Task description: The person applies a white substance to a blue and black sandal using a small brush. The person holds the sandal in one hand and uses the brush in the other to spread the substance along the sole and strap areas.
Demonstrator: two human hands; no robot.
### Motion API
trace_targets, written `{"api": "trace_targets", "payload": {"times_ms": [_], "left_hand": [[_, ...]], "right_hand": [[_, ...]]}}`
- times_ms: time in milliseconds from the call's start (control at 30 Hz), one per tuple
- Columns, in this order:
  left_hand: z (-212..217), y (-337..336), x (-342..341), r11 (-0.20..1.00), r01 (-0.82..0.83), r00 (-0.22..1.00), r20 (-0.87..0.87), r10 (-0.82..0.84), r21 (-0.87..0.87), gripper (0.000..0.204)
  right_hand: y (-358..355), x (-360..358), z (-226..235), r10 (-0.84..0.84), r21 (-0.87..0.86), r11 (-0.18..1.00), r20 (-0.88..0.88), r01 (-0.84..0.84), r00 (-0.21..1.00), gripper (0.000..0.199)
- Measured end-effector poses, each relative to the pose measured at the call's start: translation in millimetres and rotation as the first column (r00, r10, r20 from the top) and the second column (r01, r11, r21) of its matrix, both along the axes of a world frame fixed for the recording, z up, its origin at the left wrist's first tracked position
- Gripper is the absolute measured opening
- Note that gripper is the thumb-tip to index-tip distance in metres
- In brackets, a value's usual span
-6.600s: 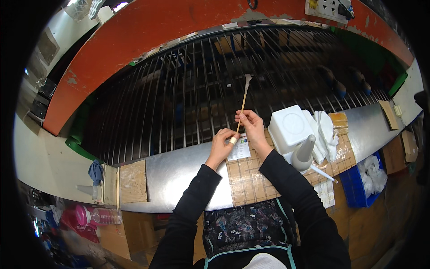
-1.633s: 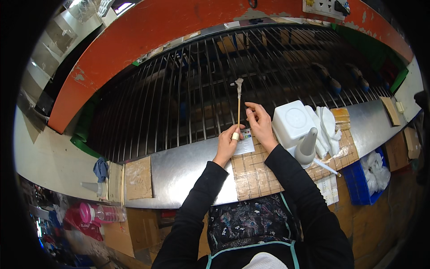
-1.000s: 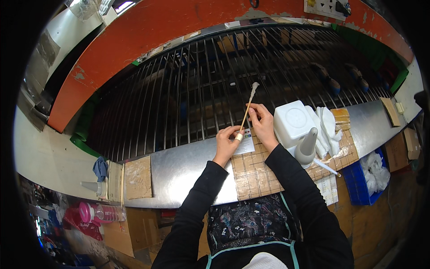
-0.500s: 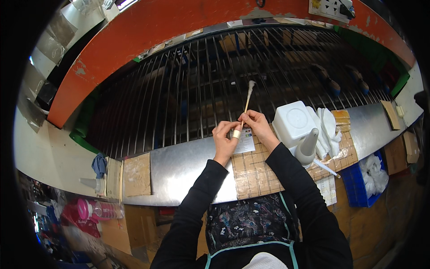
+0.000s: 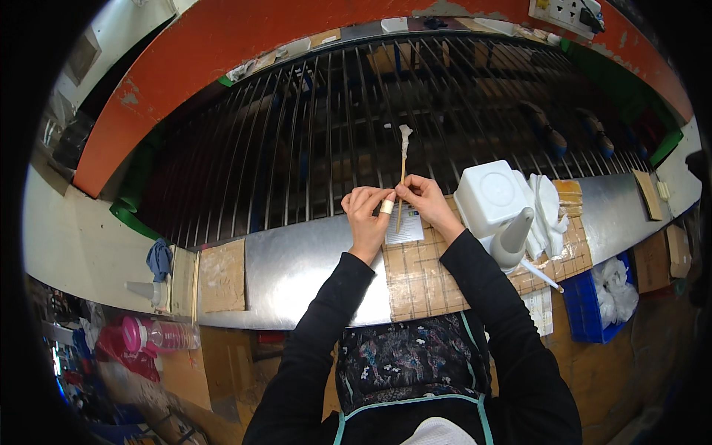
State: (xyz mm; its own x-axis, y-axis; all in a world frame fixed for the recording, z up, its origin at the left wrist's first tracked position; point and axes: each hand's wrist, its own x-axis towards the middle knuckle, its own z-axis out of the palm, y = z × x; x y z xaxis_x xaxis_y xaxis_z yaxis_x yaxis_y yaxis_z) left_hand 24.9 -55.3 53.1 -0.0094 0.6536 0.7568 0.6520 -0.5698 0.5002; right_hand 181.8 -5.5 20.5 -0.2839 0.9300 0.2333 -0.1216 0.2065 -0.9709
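Note:
A thin wooden stick with a wad of white fibre round its top end stands nearly upright between my hands. My right hand pinches it by thumb and forefinger, and its lower end hangs over a white printed card. Just left of the stick is my left hand, thumb and fingertips pressed together. A pale band wraps one of its digits. Whether those fingertips hold anything is hidden. Beside my right wrist are a white square tub and a grey cone-shaped nozzle.
A metal ledge with tape-covered cardboard runs in front of me. Beyond lie dark metal bars under an orange beam. White pads sit right of the tub. A blue crate stands lower right, a pink-lidded bottle lower left.
The stick has tilted from leaning right to nearly upright, and its fibre tip has moved left. My left hand has drawn slightly left, away from the stick. The view has shifted a little.

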Motion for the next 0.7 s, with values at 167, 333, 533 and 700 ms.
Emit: {"api": "trace_targets", "payload": {"times_ms": [167, 333, 533, 700], "left_hand": [[-2.1, 2.4, -1.0, 0.998, -0.019, 0.999, -0.048, 0.021, 0.057, 0.005], [-2.8, 2.8, -2.1, 0.997, -0.019, 0.995, -0.098, 0.027, 0.08, 0.004], [-3.5, 3.0, -2.9, 1.0, -0.008, 0.998, -0.067, 0.01, 0.024, 0.005], [-1.0, 5.0, -5.5, 0.999, -0.035, 0.999, -0.024, 0.035, 0.013, 0.004]], "right_hand": [[-2.7, -0.3, 0.3, -0.007, 0.009, 1.0, 0.029, 0.007, 1.0, 0.021], [-3.9, -4.2, -0.5, -0.022, 0.019, 1.0, 0.073, 0.021, 0.997, 0.02], [-5.2, -8.2, 0.8, -0.011, -0.008, 1.0, 0.022, 0.012, 1.0, 0.026], [-6.8, -7.8, 4.1, 0.038, 0.003, 0.999, -0.005, -0.038, 0.999, 0.025]]}}
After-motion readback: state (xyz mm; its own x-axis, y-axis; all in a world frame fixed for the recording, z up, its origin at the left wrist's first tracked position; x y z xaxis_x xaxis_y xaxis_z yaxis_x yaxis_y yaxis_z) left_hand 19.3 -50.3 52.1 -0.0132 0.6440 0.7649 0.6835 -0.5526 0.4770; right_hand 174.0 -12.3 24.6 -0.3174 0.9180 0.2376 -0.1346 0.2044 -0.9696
